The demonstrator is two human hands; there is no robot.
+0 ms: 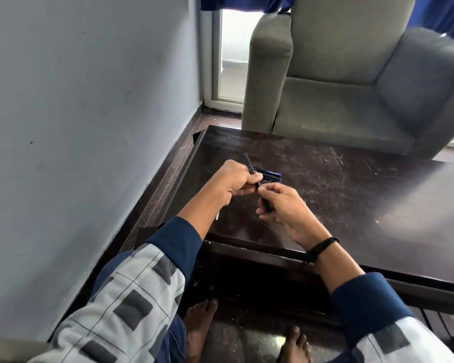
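Just above the dark, scratched wooden table (351, 195), the person holds a slim black plastic pen (249, 163) between both hands, tilted so that its far end points up and away. The left hand (236, 179) pinches the pen's upper stretch with curled fingers and thumb. The right hand (286, 208), close beside it and nearly touching, has its fingers curled round the lower stretch. Whether the pen is one piece or two parts meeting between the hands, I cannot tell.

Behind the hands a small cluster of dark blue pens (271, 175) lies flat on the tabletop. A thin white stick (217, 215) shows near the left forearm at the table's near left edge. A black band (322, 246) circles the right wrist. A grey upholstered armchair (338, 87) stands against the table's far side.
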